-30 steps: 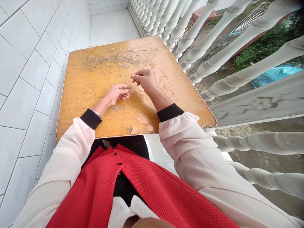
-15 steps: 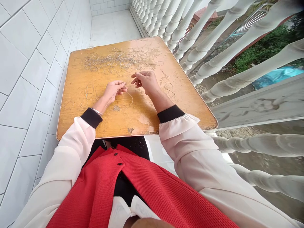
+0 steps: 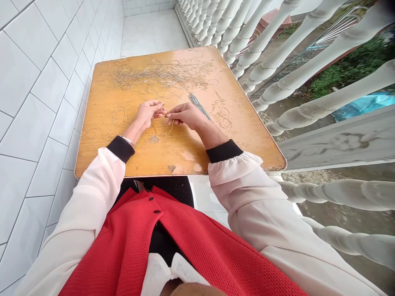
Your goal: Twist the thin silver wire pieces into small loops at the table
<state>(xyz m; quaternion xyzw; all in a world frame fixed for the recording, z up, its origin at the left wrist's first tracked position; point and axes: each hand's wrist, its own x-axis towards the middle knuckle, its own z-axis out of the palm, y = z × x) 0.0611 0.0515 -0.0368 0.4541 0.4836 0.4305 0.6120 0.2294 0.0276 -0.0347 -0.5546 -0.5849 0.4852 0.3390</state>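
My left hand and my right hand meet fingertip to fingertip over the wooden tabletop, pinching what looks like a thin wire whose curve hangs below them. Just beyond my right hand lies a bundle of straight thin wires. A large tangle of fine wire loops spreads across the far part of the table. Looser loops lie near my left wrist, and a few more lie to the right.
A white tiled wall runs along the left of the table. A white balustrade stands along the right, with a tiled floor beyond the far edge. The tabletop's varnish is chipped near its front edge.
My hands have moved together until their fingertips meet. A bundle of straight wires now shows where my right hand was.
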